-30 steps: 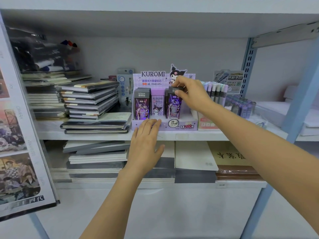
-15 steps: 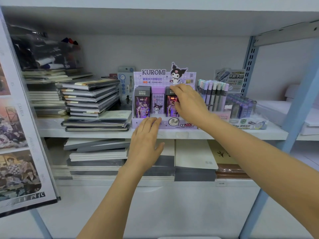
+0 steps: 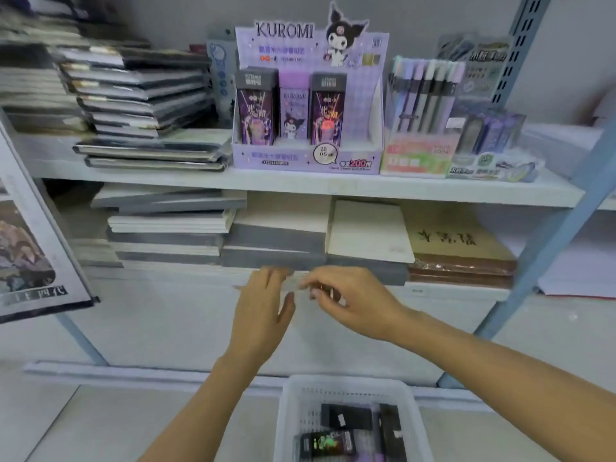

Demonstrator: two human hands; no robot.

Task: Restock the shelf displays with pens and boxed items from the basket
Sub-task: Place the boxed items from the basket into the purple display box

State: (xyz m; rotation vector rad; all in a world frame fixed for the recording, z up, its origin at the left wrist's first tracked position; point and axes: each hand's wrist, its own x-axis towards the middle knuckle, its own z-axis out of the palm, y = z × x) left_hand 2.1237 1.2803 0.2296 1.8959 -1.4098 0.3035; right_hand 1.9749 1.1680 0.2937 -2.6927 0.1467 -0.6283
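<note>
Two bare hands are in the air below the purple cardboard "KUROMI" display stand (image 3: 301, 158).

The stand sits on a white shelf board (image 3: 200, 181); on its front I can read "2B 0.5mm" and "200", and the other print is too blurred. Inside it three boxes stand upright in a row: a dark purple box with grey top (image 3: 256, 111), a lilac box marked "KUROMI" (image 3: 293, 111) and a second dark purple box (image 3: 328, 111). Just right of the stand is a pink-green carton of pastel capped pens (image 3: 423, 95). Well below the stand, the left hand (image 3: 263, 308) keeps its fingers straight and together. The right hand (image 3: 353, 301) beside it has loosely curled fingers and holds nothing. Lower still, a white plastic basket (image 3: 290, 398) contains dark flat boxes (image 3: 346, 416).
</note>
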